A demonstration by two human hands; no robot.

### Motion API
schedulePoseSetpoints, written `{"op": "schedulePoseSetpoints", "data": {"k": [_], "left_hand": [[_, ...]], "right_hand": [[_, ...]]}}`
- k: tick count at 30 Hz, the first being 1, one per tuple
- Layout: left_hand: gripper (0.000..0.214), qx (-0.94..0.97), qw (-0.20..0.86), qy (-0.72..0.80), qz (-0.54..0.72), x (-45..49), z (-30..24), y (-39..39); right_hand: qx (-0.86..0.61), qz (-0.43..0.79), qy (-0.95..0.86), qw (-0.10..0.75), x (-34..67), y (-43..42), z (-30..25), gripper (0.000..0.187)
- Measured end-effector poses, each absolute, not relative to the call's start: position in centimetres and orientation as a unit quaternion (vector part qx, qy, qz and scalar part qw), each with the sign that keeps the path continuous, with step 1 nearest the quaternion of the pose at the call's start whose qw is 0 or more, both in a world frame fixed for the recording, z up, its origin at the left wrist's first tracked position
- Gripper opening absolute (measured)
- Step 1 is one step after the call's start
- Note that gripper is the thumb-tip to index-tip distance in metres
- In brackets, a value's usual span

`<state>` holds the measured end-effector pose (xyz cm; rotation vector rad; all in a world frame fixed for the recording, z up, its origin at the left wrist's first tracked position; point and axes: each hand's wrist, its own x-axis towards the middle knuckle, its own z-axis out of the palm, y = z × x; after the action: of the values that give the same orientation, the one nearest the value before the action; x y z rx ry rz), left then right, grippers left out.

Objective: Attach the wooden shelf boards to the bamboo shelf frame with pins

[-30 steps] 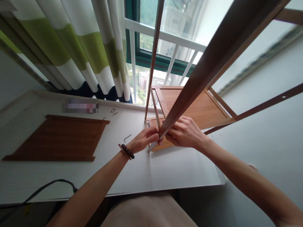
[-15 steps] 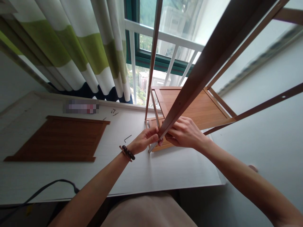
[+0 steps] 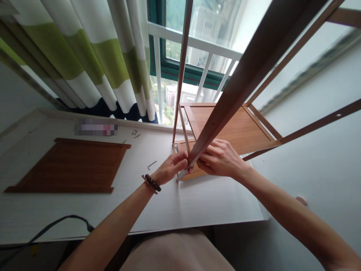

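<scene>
A wooden shelf frame (image 3: 239,128) stands on a white board (image 3: 197,203), its long posts rising toward me. My left hand (image 3: 170,168), with a bead bracelet on the wrist, pinches the near post (image 3: 225,105) close to its foot. My right hand (image 3: 221,158) is closed against the same post from the other side, its fingertips meeting the left hand's. What the fingers hold at the joint is hidden.
A loose brown slatted panel (image 3: 67,165) lies on the board at left. A hex key (image 3: 151,165) and several small screws (image 3: 135,133) lie behind my left hand. A black cable (image 3: 56,224) crosses the near left edge. Striped curtains and a railed window stand behind.
</scene>
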<state>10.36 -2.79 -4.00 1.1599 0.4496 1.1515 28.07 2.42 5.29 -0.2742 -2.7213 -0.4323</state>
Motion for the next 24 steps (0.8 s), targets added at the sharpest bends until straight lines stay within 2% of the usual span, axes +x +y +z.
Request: {"op": "schedulePoseSetpoints", "data": {"k": [10, 18, 24], "left_hand": [[0.025, 0.518, 0.648, 0.198, 0.522, 10.7, -3.9, -2.8], [0.021, 0.548, 0.598, 0.244, 0.532, 10.1, -2.4, -3.0], [0.024, 0.589, 0.577, 0.265, 0.5, 9.7, -2.0, -2.8]], "right_hand": [[-0.106, -0.143, -0.971, 0.16, 27.9, 2.2, 5.5, 0.022], [-0.112, -0.138, -0.976, 0.13, 27.8, 2.1, 5.7, 0.02], [-0.116, -0.147, -0.975, 0.117, 27.7, 2.2, 5.6, 0.02]]}}
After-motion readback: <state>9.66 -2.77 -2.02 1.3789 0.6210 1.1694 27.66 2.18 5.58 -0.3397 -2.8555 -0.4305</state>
